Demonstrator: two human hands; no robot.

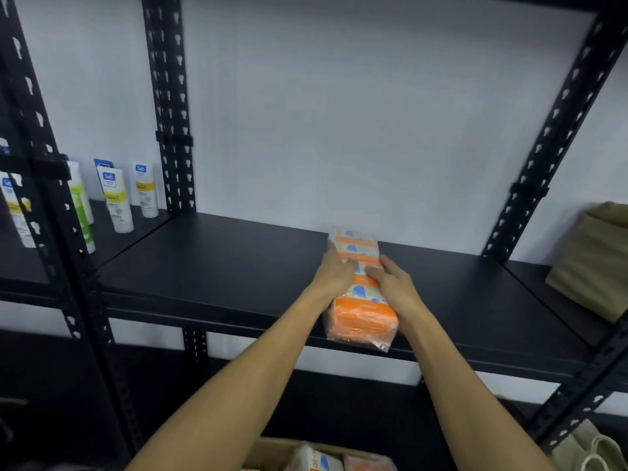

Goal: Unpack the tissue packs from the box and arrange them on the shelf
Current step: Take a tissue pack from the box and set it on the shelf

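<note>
Orange-and-white plastic: we have a tissue pack (361,294) lying on the black shelf (210,266), its long axis running away from us toward the wall.
Left hand (334,271): fingers flat against the pack's left side.
Right hand (394,283): fingers spread on its right side, equally near.
Cardboard box (272,452): below our wrists, more packs inside.

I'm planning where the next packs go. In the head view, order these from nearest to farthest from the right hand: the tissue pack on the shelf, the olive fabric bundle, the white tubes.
1. Tissue pack: under the right hand, touching it.
2. Olive fabric bundle: right end of the shelf.
3. White tubes: far left bay, beyond the upright.
</note>
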